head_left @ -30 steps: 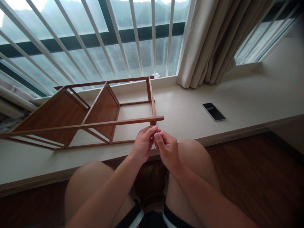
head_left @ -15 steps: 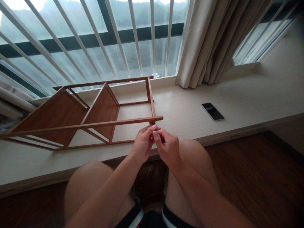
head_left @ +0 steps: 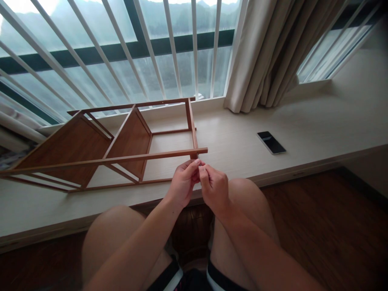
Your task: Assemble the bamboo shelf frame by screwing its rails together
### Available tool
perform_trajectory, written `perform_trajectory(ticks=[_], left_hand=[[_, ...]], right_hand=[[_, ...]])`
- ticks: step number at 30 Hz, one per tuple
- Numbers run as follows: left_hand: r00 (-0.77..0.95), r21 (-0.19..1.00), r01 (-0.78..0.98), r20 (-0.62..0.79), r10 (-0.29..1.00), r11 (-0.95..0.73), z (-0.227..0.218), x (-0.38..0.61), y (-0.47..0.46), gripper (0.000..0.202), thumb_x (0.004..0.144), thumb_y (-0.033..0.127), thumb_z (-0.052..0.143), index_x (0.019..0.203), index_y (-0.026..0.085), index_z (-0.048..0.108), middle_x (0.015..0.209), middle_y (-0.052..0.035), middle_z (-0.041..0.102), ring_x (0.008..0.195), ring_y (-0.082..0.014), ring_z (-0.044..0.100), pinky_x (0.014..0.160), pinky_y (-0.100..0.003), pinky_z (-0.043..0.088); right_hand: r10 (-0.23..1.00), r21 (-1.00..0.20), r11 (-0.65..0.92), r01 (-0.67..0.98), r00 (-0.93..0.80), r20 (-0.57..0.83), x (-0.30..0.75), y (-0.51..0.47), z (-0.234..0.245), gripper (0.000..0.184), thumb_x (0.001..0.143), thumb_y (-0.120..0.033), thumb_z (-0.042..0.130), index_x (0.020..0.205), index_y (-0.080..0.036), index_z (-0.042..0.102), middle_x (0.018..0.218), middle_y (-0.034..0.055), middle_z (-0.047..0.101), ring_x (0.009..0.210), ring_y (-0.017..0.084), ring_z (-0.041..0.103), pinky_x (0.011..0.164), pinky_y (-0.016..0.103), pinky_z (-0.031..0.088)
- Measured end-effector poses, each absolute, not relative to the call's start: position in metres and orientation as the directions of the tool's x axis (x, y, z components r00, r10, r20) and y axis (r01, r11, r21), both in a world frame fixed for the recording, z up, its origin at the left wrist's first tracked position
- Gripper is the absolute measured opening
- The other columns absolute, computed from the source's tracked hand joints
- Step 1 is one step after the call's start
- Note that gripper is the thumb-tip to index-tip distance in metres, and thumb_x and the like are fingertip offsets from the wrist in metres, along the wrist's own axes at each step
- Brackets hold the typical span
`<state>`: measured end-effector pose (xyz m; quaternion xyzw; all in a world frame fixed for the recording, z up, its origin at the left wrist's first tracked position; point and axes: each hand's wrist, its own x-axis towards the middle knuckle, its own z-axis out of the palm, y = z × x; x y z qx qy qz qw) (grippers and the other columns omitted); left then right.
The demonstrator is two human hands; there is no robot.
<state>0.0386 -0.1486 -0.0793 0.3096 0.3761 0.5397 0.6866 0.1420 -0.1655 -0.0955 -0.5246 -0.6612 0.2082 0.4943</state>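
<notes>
Both arms (head_left: 136,246) reach forward over the bent legs (head_left: 248,198). The left hand (head_left: 183,182) and right hand (head_left: 215,188) are close together, pinching. Their fingertips (head_left: 197,162) seem to touch, but look small.

Two hands were in view, one left hand (head_left: 183,184) and one right hand (head_left: 214,188), with one thin metal piece (head_left: 198,156) at their fingertips. Two knees showed, one left knee (head_left: 113,226) and one right knee (head_left: 247,194). One wooden frame (head_left: 145,156) and one phone (head_left: 271,142) lay on one ledge (head_left: 224,133); the frame had two solid panels (head_left: 130,141). There were two windows (head_left: 153,20), two curtains (head_left: 266,52) and more than six white bars (head_left: 195,60).
</notes>
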Motion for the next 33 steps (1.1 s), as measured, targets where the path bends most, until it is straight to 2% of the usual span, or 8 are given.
perform_trajectory(ticks=[2,4,6,9,15,20,28,33], left_hand=[[0.152,0.847,-0.486,-0.160,0.975,0.215,-0.079,0.039,-0.149,0.025,0.078,0.037,0.072,0.078,0.012,0.068,0.055,0.0043,0.050,0.047,-0.0056,0.046,0.046,-0.018,0.040],[0.173,0.864,-0.458,-0.146,0.974,0.211,-0.078,0.040,-0.149,0.028,0.080,0.041,0.070,0.078,0.013,0.065,0.050,0.0060,0.047,0.039,-0.0073,0.046,0.040,-0.020,0.039],[0.178,0.878,-0.428,-0.152,0.972,0.215,-0.076,0.040,-0.149,0.031,0.080,0.045,0.069,0.080,0.015,0.064,0.046,0.0068,0.046,0.033,-0.0099,0.046,0.035,-0.022,0.038],[0.164,0.887,-0.404,-0.171,0.971,0.225,-0.074,0.039,-0.150,0.034,0.078,0.048,0.069,0.082,0.015,0.064,0.042,0.0074,0.045,0.028,-0.0114,0.044,0.031,-0.023,0.038],[0.165,0.885,-0.414,-0.158,0.974,0.214,-0.073,0.036,-0.150,0.030,0.079,0.044,0.069,0.079,0.014,0.064,0.048,0.0060,0.044,0.035,-0.0085,0.042,0.030,-0.020,0.036],[0.162,0.867,-0.449,-0.158,0.974,0.215,-0.075,0.036,-0.148,0.024,0.079,0.036,0.069,0.076,0.013,0.066,0.054,0.0040,0.047,0.041,-0.0060,0.042,0.037,-0.017,0.037],[0.158,0.832,-0.508,-0.165,0.973,0.224,-0.078,0.036,-0.146,0.019,0.079,0.031,0.070,0.076,0.013,0.067,0.063,0.0013,0.054,0.053,-0.0060,0.048,0.050,-0.016,0.041],[0.173,0.768,-0.574,-0.224,0.959,0.283,-0.079,0.036,-0.144,0.019,0.075,0.030,0.074,0.077,0.012,0.068,0.069,0.0000,0.059,0.061,-0.0072,0.053,0.056,-0.016,0.043]], right_hand=[[0.929,-0.899,0.329,0.288,0.070,0.363,0.140,-0.164,-0.097,0.040,0.097,-0.035,0.039,0.062,-0.020,0.050,0.056,0.0002,0.054,0.053,0.013,0.049,0.056,0.026,0.035],[0.973,-0.974,0.224,-0.029,0.062,0.222,0.136,-0.162,-0.099,0.044,0.097,-0.040,0.036,0.061,-0.020,0.050,0.050,-0.0015,0.049,0.046,0.011,0.044,0.048,0.025,0.034],[0.995,-0.948,0.096,-0.304,0.003,0.100,0.131,-0.161,-0.102,0.046,0.097,-0.045,0.033,0.064,-0.019,0.052,0.047,-0.0030,0.046,0.040,0.011,0.039,0.042,0.024,0.029],[0.997,-0.903,0.031,-0.429,-0.048,0.057,0.126,-0.164,-0.104,0.045,0.097,-0.049,0.036,0.069,-0.019,0.054,0.047,-0.0041,0.046,0.040,0.010,0.035,0.040,0.023,0.026],[0.980,-0.961,0.201,-0.190,0.042,0.197,0.127,-0.173,-0.099,0.045,0.098,-0.048,0.043,0.064,-0.019,0.049,0.052,-0.0040,0.044,0.049,0.010,0.040,0.049,0.023,0.033],[0.965,-0.966,0.260,0.001,0.041,0.260,0.131,-0.172,-0.098,0.043,0.099,-0.044,0.042,0.064,-0.020,0.048,0.053,-0.0042,0.045,0.050,0.010,0.041,0.051,0.024,0.032],[0.938,-0.919,0.327,0.222,0.039,0.343,0.135,-0.168,-0.100,0.040,0.098,-0.042,0.044,0.064,-0.020,0.049,0.055,-0.0034,0.046,0.052,0.011,0.045,0.054,0.025,0.032],[0.914,-0.847,0.360,0.392,0.036,0.405,0.138,-0.165,-0.101,0.038,0.096,-0.041,0.047,0.065,-0.020,0.051,0.055,-0.0030,0.047,0.053,0.012,0.044,0.055,0.025,0.032]])
